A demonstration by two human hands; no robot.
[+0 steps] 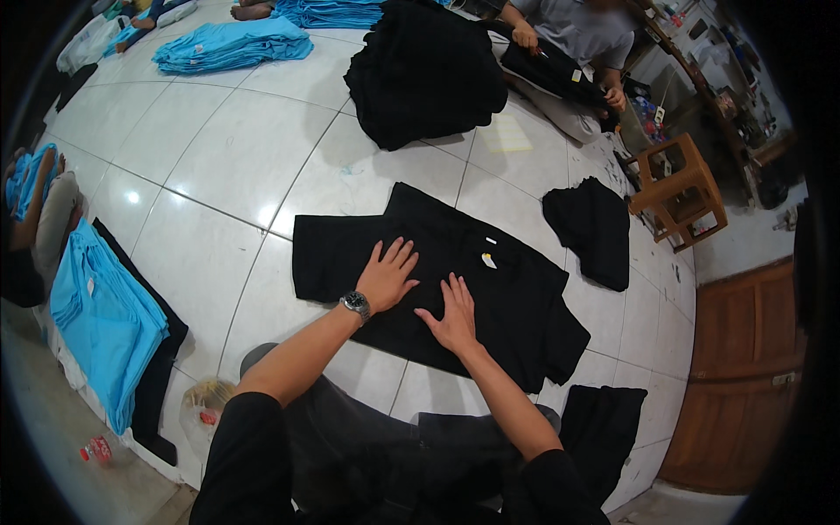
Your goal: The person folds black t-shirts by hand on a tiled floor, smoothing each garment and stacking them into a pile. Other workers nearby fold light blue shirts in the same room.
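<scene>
A black short-sleeved shirt (507, 306) lies spread on the tiled floor in front of me, its collar end to the right with a small white and yellow tag (488, 260). My left hand (388, 278), with a metal watch on the wrist, rests flat on the cloth, fingers spread. Beside it to the right, my right hand (451, 317) also presses flat on the shirt, thumb apart from the fingers. Neither hand holds anything.
A tall black garment pile (424, 74) stands ahead, a blue pile (232, 45) beyond its left. Folded black garments (591, 232) lie at right, blue garments (105, 315) at left. A person (573, 35) sits back right, handling black cloth, near a brown plastic stool (681, 191).
</scene>
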